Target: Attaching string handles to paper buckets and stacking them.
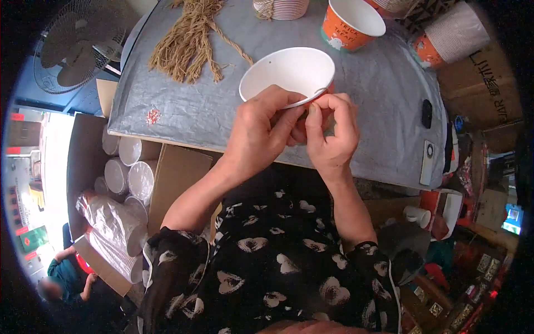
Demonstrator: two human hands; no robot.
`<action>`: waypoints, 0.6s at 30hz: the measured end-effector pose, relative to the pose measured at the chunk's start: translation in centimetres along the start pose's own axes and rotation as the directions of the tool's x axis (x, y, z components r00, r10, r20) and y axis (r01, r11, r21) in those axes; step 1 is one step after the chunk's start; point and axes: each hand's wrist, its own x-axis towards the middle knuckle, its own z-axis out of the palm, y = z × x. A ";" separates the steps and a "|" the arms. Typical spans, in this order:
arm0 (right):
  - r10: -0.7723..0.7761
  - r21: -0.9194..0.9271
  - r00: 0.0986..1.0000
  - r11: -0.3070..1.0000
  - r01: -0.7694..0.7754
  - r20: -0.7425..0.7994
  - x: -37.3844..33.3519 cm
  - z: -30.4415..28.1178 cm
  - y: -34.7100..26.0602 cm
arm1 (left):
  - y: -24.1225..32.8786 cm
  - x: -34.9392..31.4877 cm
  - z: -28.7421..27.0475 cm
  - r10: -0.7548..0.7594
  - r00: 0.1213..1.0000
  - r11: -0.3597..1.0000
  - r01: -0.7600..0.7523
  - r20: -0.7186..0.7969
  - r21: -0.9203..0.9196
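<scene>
A paper bucket, white inside and orange outside, is tilted toward me over the table's near edge. One small hole shows in its far wall. My left hand is closed on the near rim, with the thumb and fingers on either side of it. Close beside it, my right hand pinches at the rim, where a short bit of cord shows over the edge. The fingertips hide the rest of the cord. A bundle of tan twisted cords lies beyond to the left, one strand reaching to the bucket.
Another orange bucket stands at the back, near stacked buckets on the right. A black object and a white strip lie at the table's right. Left below is a carton with wrapped bucket stacks; a fan stands beyond.
</scene>
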 end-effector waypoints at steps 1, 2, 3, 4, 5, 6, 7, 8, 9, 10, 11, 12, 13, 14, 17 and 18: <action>0.062 0.068 0.998 0.996 -0.063 0.019 -0.1 0.0 0.0 | -0.7 0.3 -0.1 0.194 0.980 0.969 -0.184 -0.043 0.167; 0.124 0.134 0.991 0.983 -0.128 0.043 -0.3 -0.1 -0.1 | -1.2 0.7 -0.2 0.384 0.922 0.876 -0.346 -0.052 0.335; 0.125 0.135 0.991 0.982 -0.130 0.042 -0.5 -0.2 -0.3 | -1.4 0.8 -0.4 0.383 0.922 0.876 -0.346 -0.051 0.336; 0.171 0.232 0.984 0.956 -0.180 0.057 -0.8 -0.5 -0.6 | -1.4 1.1 -0.4 0.409 0.910 0.860 -0.359 -0.069 0.363; 0.216 0.325 0.973 0.917 -0.229 0.077 -1.1 -0.7 -0.8 | -1.5 1.3 -0.5 0.434 0.897 0.843 -0.371 -0.086 0.391; 0.216 0.343 0.972 0.909 -0.236 0.097 -1.5 -0.8 -0.7 | -1.5 1.6 -0.7 0.431 0.899 0.843 -0.368 -0.083 0.391; 0.227 0.341 0.969 0.907 -0.245 0.094 -2.1 -0.9 -0.6 | -1.6 1.7 -1.0 0.434 0.898 0.830 -0.365 -0.077 0.422; 0.268 0.385 0.952 0.871 -0.306 0.151 -2.8 -0.9 -0.4 | -1.7 2.0 -1.3 0.437 0.897 0.816 -0.362 -0.070 0.451; 0.306 0.425 0.929 0.827 -0.367 0.208 -3.4 -1.0 -0.3 | -2.4 2.3 -1.7 0.448 0.892 0.803 -0.377 -0.052 0.461; 0.320 0.426 0.924 0.821 -0.380 0.207 -4.0 -1.1 -0.3 | -2.9 2.3 -2.0 0.437 0.898 0.806 -0.370 -0.043 0.462; 0.420 0.481 0.856 0.708 -0.518 0.303 -4.5 -1.2 -0.3 | -3.3 2.2 -2.2 0.435 0.899 0.797 -0.360 -0.047 0.485; 0.498 0.516 0.768 0.570 -0.640 0.403 -5.1 -1.4 -0.3 | -3.7 2.1 -2.2 0.433 0.900 0.787 -0.350 -0.051 0.508; 0.501 0.565 0.737 0.478 -0.673 0.455 -5.7 -1.5 0.1 | -3.8 1.9 -1.9 0.443 0.892 0.808 -0.355 -0.087 0.470; 0.516 0.564 0.729 0.468 -0.680 0.450 -6.1 -1.7 0.3 | -4.0 1.5 -1.8 0.431 0.899 0.811 -0.350 -0.074 0.468; 0.556 0.610 0.644 0.282 -0.741 0.525 -7.1 -1.9 0.3 | -4.8 -0.2 -1.9 0.408 0.886 0.853 -0.285 -0.220 0.437; 0.568 0.610 0.637 0.274 -0.743 0.521 -7.4 -2.0 0.3 | -5.5 -1.3 -1.8 0.248 0.943 0.932 -0.171 -0.221 0.319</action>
